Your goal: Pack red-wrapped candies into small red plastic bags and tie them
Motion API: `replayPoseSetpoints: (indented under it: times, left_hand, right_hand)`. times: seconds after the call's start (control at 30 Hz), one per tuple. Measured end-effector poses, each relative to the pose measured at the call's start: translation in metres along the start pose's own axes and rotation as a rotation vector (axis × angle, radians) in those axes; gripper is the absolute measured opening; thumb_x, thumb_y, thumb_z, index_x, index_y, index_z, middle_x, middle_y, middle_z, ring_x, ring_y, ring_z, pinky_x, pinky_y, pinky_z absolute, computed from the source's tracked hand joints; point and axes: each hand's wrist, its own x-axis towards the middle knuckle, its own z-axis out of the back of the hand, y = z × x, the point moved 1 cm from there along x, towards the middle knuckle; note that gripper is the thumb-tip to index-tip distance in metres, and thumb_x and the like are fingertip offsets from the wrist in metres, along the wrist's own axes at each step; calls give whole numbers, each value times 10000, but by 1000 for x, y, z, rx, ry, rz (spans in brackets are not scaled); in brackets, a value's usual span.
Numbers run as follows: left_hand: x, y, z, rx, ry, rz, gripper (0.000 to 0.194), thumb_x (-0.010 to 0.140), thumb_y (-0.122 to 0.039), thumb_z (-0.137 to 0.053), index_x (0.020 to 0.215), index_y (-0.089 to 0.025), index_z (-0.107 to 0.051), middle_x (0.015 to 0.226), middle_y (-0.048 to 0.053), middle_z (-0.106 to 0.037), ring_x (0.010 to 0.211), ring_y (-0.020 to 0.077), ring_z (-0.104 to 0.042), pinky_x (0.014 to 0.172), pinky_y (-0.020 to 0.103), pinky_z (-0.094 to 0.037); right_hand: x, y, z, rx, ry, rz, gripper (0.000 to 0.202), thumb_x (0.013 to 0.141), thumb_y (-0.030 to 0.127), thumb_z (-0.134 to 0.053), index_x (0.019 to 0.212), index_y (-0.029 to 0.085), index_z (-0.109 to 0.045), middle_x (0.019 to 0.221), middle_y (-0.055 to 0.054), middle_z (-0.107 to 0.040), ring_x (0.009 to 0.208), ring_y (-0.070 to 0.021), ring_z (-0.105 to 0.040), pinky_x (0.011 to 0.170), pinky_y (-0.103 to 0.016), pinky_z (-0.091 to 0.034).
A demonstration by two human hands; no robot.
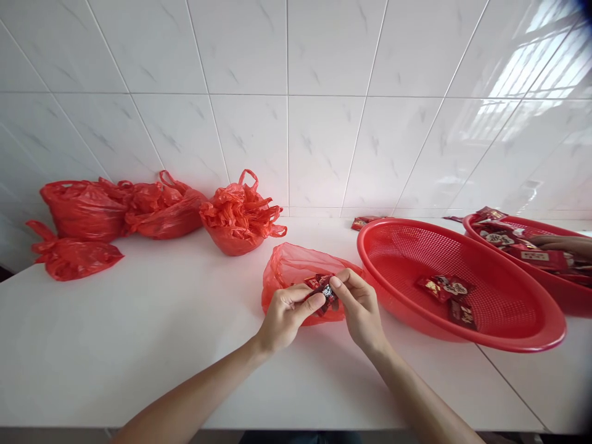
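Between the fingertips of both hands is a small dark red wrapped packet (327,292) with white print. My left hand (285,314) pinches its left side. The right side is gripped by my right hand (359,306), thumb and fingers together. Both hands are over the mouth of an open, thin red plastic bag (283,266), where more red packets show beneath my fingers. To the right, a tilted red mesh basket (398,271) has several red packets (446,287) at its bottom.
Several filled red bags (87,213) stand by the tiled wall at left, beside a bag stuffed with red plastic (240,216). At far right, another person's hand (567,244) reaches into a second red basket (550,274) of packets. Packets (365,222) lie behind the nearer basket.
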Motion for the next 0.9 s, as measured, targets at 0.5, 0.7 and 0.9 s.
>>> replayPoseSetpoints:
  times: [0.5, 0.7, 0.9]
  left_hand:
    - [-2, 0, -4, -9, -36, -9, 329, 945, -384, -573, 892, -108, -744, 816, 68, -663, 790, 171, -573, 743, 290, -463]
    - [-1, 3, -5, -173, -21, 7, 371, 949, -372, -571, 1212, -138, -688, 988, 98, -728, 842, 201, -658, 766, 336, -563]
    - [2, 15, 5, -38, -255, -188, 351, 904, -269, -645, 1252, -233, -671, 1161, 74, -661, 1096, 228, -628, 969, 372, -537]
  right_hand:
    - [-1, -3, -2, 82, -36, -38, 290, 945, 380, -593, 731, 187, -558, 675, 17, -515, 612, -107, -442, 602, -253, -388]
    - [2, 1, -2, 44, -34, -51, 314, 958, 442, -546, 761, 198, -565, 678, 10, -554, 597, -124, -512, 604, -267, -437]
    - [3, 0, 0, -14, 2, -55, 324, 970, 457, -514, 775, 205, -567, 674, 14, -568, 560, -121, -513, 621, -276, -446]
